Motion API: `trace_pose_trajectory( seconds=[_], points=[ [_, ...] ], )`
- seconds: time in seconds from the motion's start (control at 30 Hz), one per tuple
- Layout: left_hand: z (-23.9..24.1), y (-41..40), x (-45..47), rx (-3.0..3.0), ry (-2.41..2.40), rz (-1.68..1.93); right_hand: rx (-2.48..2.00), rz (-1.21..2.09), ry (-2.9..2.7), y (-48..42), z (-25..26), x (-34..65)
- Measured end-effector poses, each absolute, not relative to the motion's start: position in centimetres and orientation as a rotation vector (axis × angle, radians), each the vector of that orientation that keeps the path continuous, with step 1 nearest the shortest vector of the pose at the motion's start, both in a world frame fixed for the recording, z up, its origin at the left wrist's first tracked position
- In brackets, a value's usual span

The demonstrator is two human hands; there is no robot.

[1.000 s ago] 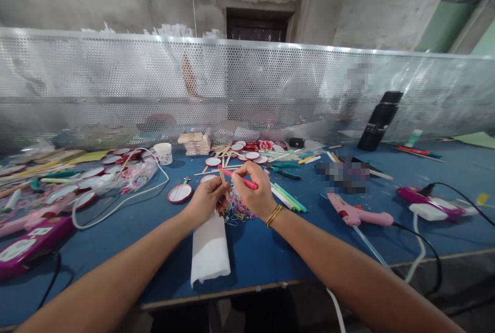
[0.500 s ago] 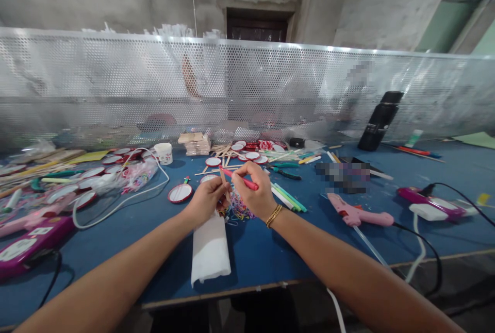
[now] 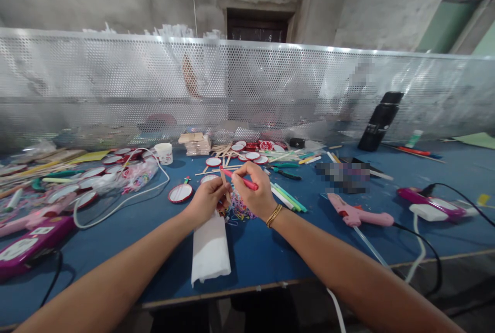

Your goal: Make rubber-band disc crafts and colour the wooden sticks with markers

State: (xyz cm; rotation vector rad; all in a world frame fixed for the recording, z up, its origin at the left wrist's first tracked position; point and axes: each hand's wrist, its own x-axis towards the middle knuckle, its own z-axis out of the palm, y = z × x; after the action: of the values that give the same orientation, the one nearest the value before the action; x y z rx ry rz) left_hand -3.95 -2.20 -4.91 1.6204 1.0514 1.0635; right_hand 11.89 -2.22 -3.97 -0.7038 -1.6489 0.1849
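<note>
My left hand (image 3: pixel 209 200) is closed on a flat wooden craft stick (image 3: pixel 224 183), which it holds nearly upright. In my right hand (image 3: pixel 255 183) is a red marker pen (image 3: pixel 247 182), its tip end pointing left at the top of the stick. Whether the tip touches the wood is too small to tell. Just beyond and below the hands lies a heap of coloured rubber bands (image 3: pixel 242 208). A folded white tissue (image 3: pixel 211 255) lies on the table below my left hand. A round white disc with a red rim (image 3: pixel 180 193) is left of that hand.
Pink glue guns (image 3: pixel 358 214) lie at both sides, with cords. Green and white glue sticks (image 3: pixel 290 199), pliers (image 3: pixel 285 170), loose craft sticks and several red-rimmed discs (image 3: pixel 252 155) lie behind. A paper cup (image 3: pixel 164 153) and a black bottle (image 3: pixel 381 121) stand near the perforated metal screen (image 3: pixel 270 85).
</note>
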Motion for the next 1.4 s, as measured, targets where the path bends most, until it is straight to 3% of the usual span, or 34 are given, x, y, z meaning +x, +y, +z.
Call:
trace_pose_trajectory(
  seconds=[1.4],
  points=[
    [-5.00, -2.06, -4.00, 1.612, 1.059, 1.063, -0.720, 0.182, -1.647, -2.32, -3.83, 11.95]
  ],
)
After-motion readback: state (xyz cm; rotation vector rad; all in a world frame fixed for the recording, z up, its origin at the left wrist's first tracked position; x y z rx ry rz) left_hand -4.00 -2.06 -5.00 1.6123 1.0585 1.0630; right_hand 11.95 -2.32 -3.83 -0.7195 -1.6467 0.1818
